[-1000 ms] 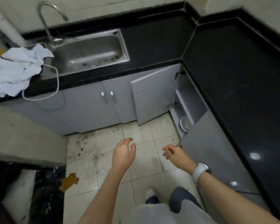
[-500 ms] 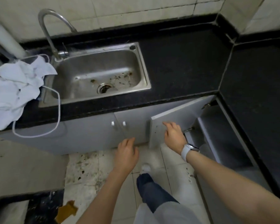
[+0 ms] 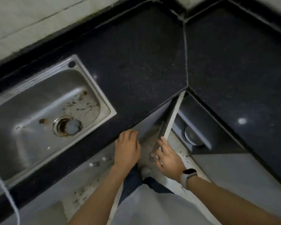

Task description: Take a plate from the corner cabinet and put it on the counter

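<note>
While my head camera looks straight down into the corner, my right hand [image 3: 166, 157] rests flat on the outer edge of the open cabinet door [image 3: 170, 120], fingers spread, clamped on nothing. My left hand [image 3: 127, 147] sits loosely open just beside the counter [image 3: 136, 62] lip, also empty. What I take for the plate [image 3: 191, 136], a pale round rim, lies flat on a shelf inside the corner cabinet [image 3: 201, 127], past the door and to the right of my right hand, tucked low beneath the counter. My right hand is the nearer one; I judge it must reach around the door's edge, rightward and down.
</note>
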